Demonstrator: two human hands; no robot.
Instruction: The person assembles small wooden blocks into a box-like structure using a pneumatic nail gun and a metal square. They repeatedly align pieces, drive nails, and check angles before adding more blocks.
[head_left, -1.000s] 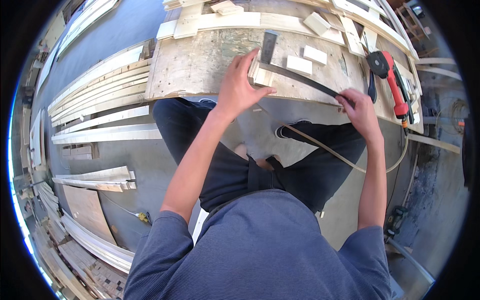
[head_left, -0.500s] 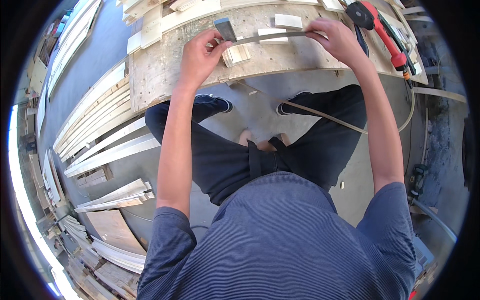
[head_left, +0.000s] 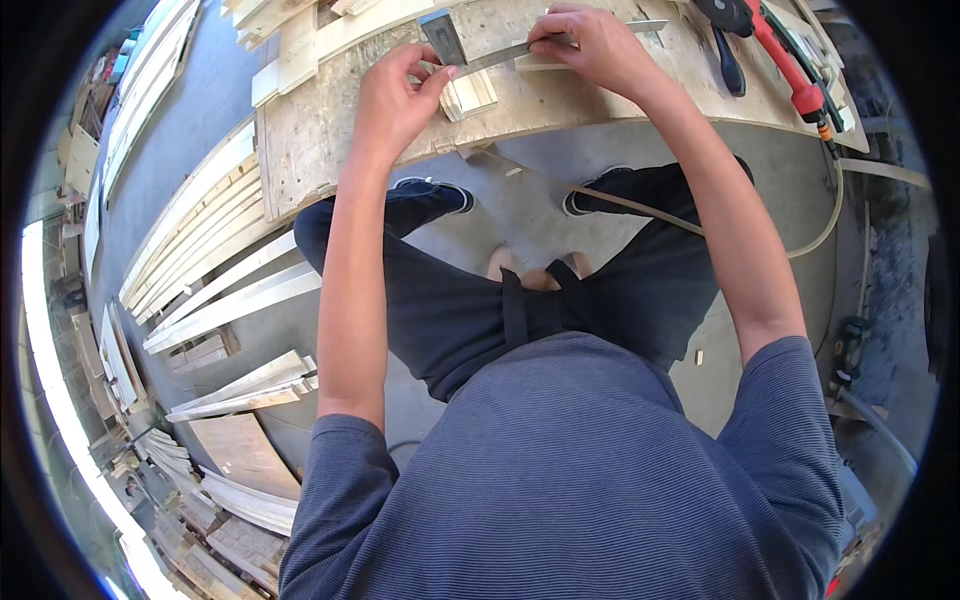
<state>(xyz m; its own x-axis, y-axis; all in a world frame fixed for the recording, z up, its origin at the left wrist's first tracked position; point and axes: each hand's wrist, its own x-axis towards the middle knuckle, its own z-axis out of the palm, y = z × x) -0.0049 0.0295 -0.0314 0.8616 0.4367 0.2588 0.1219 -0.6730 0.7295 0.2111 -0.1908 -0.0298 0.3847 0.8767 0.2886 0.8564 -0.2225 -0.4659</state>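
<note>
A try square with a dark thick stock [head_left: 446, 40] and a thin metal blade [head_left: 495, 57] is held level above the workbench [head_left: 320, 130]. At its corner, my left hand [head_left: 398, 95] pinches it between thumb and fingers. My right hand [head_left: 590, 48] grips the blade partway along, and the blade's end pokes out to the right of it. Just under the corner lies a small pale wood block [head_left: 470, 97] at the bench's near side. Another pale wood piece [head_left: 538, 63] is partly covered by my right hand and the blade.
A red power tool [head_left: 780, 65] with a black head and an air hose [head_left: 835, 210] lies at the bench's right. Beside it is a dark handle [head_left: 729, 65]. Long boards [head_left: 190, 225] are stacked at the left, and planks [head_left: 290, 35] lie along the bench's far left.
My right hand has slid left along the blade, so the blade's far end now shows past it. My left hand stays at the corner, shifted slightly away from me.
</note>
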